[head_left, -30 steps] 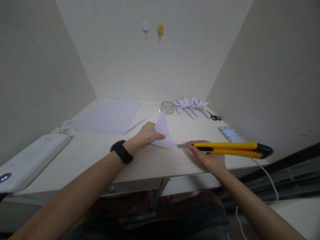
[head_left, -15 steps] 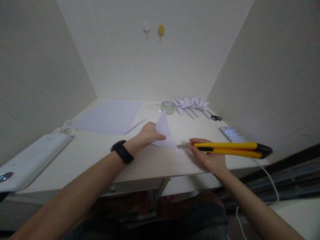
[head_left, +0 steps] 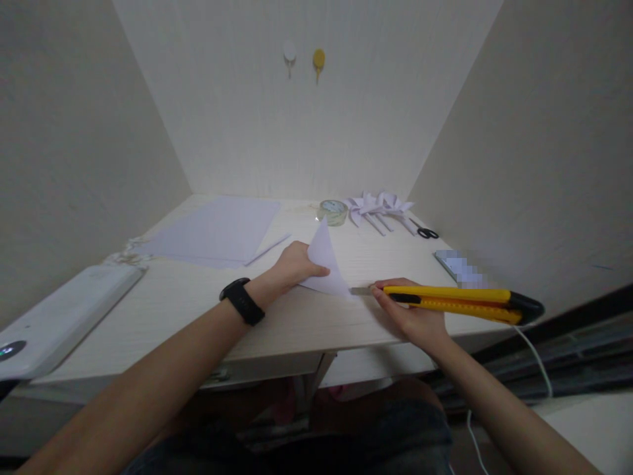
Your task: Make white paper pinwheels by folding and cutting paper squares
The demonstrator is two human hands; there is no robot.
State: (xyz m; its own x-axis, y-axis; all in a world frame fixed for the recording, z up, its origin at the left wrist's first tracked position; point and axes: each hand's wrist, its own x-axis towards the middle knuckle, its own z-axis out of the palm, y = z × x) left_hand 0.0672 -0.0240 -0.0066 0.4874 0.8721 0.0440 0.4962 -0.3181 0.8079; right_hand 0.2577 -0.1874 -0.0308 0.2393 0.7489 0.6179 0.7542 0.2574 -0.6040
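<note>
My left hand (head_left: 300, 264), with a black watch (head_left: 242, 300) on its wrist, is closed on a folded piece of white paper (head_left: 327, 254). One corner of the paper points up and another points right. In my right hand (head_left: 410, 316) is a yellow utility knife (head_left: 455, 300), gripped near its front with the metal blade (head_left: 361, 291) out. The blade tip meets or nearly meets the paper's right corner; whether it is inside the fold I cannot tell.
Large white sheets (head_left: 217, 227) lie at the back left beside a rolled paper stick (head_left: 268, 249). Clear tape (head_left: 332, 212), paper pinwheels (head_left: 378, 210), scissors (head_left: 426, 232) and a phone (head_left: 457, 267) sit along the back and right. A white device (head_left: 74, 316) occupies the left.
The knife's black rear end has dipped slightly, and its blade tip has shifted only a little at the paper's corner. My left hand and the paper stay in place.
</note>
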